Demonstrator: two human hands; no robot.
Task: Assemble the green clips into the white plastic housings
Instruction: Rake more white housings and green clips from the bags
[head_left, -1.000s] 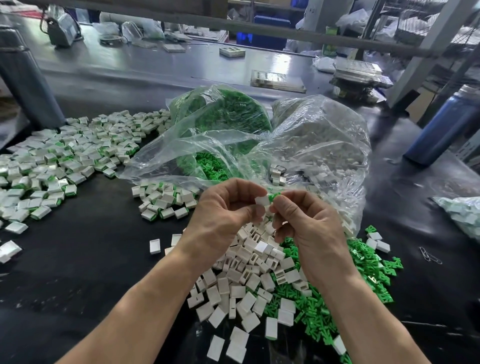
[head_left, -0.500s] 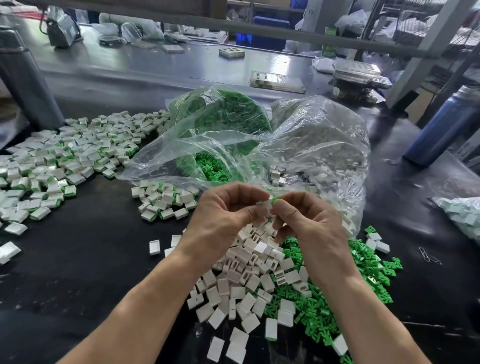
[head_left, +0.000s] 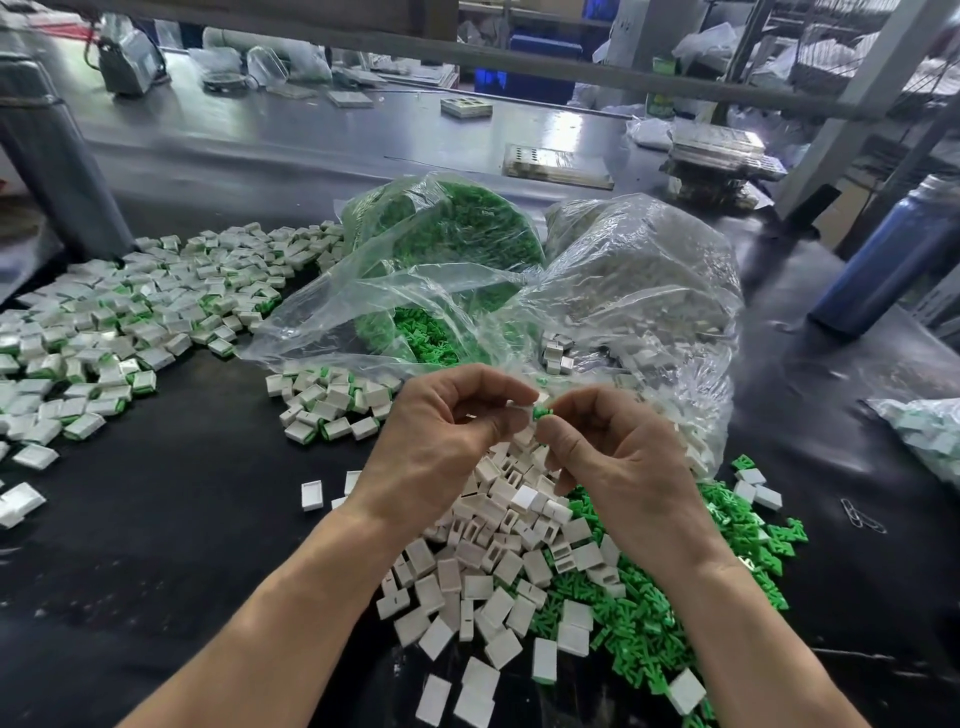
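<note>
Left hand (head_left: 447, 431) pinching white housing (head_left: 540, 399); right hand (head_left: 618, 457) pinching green clip (head_left: 543, 413), pressing it in above loose housings pile (head_left: 498, 561). Risk: clip entering skewed, jamming or slipping from fingertips into pile.

Black table (head_left: 156, 545). Beyond it, grey glossy bench (head_left: 291, 140) reflecting overhead light. Grey metal bar (head_left: 519, 60) crosses above bench. Blue cylinder (head_left: 893, 260) right of bench.

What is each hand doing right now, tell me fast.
Left hand: closed, fingers pinching a white housing.
Right hand: closed, fingers pinching a green clip against that housing.
</note>
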